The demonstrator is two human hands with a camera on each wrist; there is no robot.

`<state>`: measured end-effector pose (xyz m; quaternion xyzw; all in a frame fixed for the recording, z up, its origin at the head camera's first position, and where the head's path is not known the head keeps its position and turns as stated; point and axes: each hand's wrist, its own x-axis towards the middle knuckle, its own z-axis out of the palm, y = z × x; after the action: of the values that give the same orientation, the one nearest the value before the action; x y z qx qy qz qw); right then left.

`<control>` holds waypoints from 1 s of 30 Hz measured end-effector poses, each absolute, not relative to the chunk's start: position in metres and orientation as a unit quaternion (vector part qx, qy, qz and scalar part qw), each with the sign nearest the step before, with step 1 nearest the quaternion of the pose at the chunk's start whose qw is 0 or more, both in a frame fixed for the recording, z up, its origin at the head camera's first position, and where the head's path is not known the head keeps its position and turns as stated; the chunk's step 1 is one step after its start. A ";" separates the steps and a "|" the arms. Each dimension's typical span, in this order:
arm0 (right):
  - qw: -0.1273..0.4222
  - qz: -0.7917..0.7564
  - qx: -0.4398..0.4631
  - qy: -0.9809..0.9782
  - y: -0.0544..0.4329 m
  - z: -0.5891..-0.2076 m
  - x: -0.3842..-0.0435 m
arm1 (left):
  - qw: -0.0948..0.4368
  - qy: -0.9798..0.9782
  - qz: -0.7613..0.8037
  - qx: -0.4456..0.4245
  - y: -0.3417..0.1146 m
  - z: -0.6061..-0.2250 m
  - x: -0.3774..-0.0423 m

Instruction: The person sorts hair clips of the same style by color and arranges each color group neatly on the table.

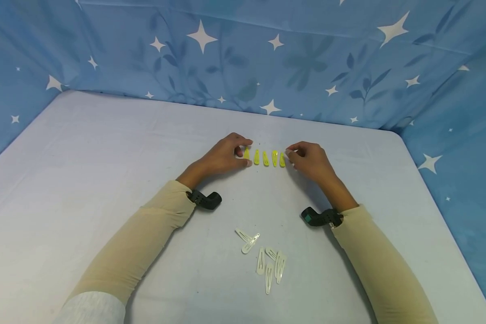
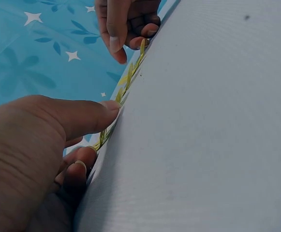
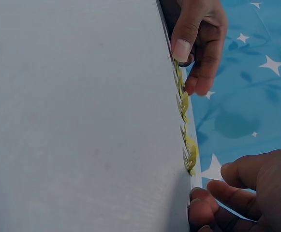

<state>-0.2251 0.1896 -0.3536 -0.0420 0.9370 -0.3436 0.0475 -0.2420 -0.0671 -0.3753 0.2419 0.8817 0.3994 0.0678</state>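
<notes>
So we've got the left hand (image 1: 227, 155) stretched forward, thumb and fingers bracketing the leftmost clip (image 1: 246, 154) and partly hiding it; can't tell if it's gripped. Our right hand (image 1: 312, 161) is released, fingers loosely bent beside the row's other end. We count five yellow clips (image 1: 266, 159) lined up on the worktop (image 1: 194, 274), plus seven overlapping-ish white clips (image 1: 268, 278) nearer us.

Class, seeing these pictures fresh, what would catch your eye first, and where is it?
Probably the five yellow hair clips lined up on the white table, the left hand at one end, the right hand at the other. Next, the loose pale hair clips lower in the head view, and the blue starry curtain behind.
</notes>
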 end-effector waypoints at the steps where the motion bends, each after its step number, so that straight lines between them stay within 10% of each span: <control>1: 0.048 -0.345 -0.043 0.937 0.191 -0.353 -0.225 | 0.068 0.881 0.400 0.242 -0.067 -0.375 -0.242; 16: 0.036 -0.356 -0.095 0.929 0.205 -0.343 -0.191 | 0.065 0.866 0.459 0.188 -0.063 -0.373 -0.228; 30: 0.115 -0.446 -0.182 0.869 0.203 -0.333 -0.144 | 0.191 0.826 0.483 0.220 -0.085 -0.341 -0.177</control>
<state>-0.1436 0.2030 -0.3334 -0.1819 0.8687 -0.4461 0.1152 -0.1771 -0.0853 -0.3412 0.2200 0.8258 0.4830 0.1908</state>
